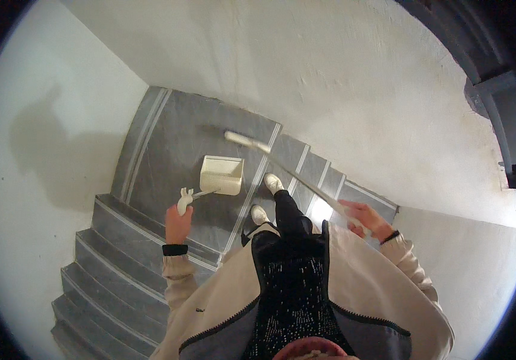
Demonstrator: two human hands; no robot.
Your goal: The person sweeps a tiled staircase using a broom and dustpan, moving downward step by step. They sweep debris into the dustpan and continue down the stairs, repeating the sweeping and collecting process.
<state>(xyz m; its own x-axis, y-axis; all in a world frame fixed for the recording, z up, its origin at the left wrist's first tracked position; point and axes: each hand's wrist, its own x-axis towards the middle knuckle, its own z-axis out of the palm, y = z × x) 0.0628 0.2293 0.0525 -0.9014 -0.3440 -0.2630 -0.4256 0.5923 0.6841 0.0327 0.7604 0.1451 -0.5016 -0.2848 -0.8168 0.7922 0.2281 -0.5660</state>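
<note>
My left hand (pixel 178 226) grips the top of the handle (pixel 185 202) of a cream long-handled dustpan (pixel 222 183). The pan is over the grey landing, with its open side facing the far wall; whether it touches the floor I cannot tell. My right hand (pixel 369 219) is closed around the upper end of a broom stick (pixel 305 180). This stick slants away to the left, down to a pale broom head (pixel 245 141). The broom head is slightly blurred and lies beyond the pan, between it and the far wall. Its bristles are hardly visible.
My white shoes (pixel 273 183) stand at the landing's right edge, by white stripes. Stairs (pixel 118 234) run along the lower left, and more steps (pixel 314 168) lie to the right. Pale walls (pixel 258 58) enclose the landing (pixel 172 144). A dark metal structure (pixel 501 103) is at upper right.
</note>
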